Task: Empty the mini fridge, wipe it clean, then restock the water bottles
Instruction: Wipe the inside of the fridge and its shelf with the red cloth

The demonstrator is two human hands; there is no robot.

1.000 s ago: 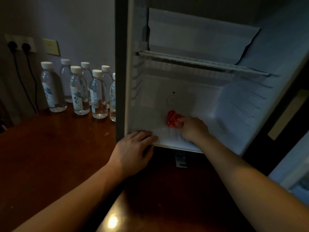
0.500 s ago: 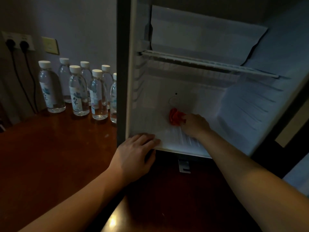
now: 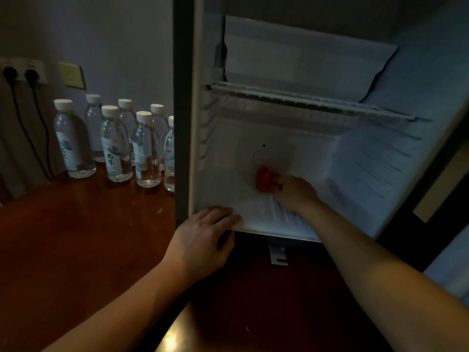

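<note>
**Head view: dim room, fridge wiped inside**

Head view, left to right: water bottles (image 3: pixel 114 143) stand grouped on the wooden table (image 3: pixel 76 237) by the wall, the rightmost cut off by the mini fridge (image 3: pixel 182 123) frame. Left hand (image 3: pixel 203 240) rests flat on the fridge floor's front lip, fingers straight and together. Right hand (image 3: pixel 295 193), deep inside, clutches a red cloth (image 3: pixel 265 179); its fingertips are hidden behind the cloth.

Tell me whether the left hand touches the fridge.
Touching. The head view shows the left hand resting its fingers on the fridge's front bottom edge.
</note>
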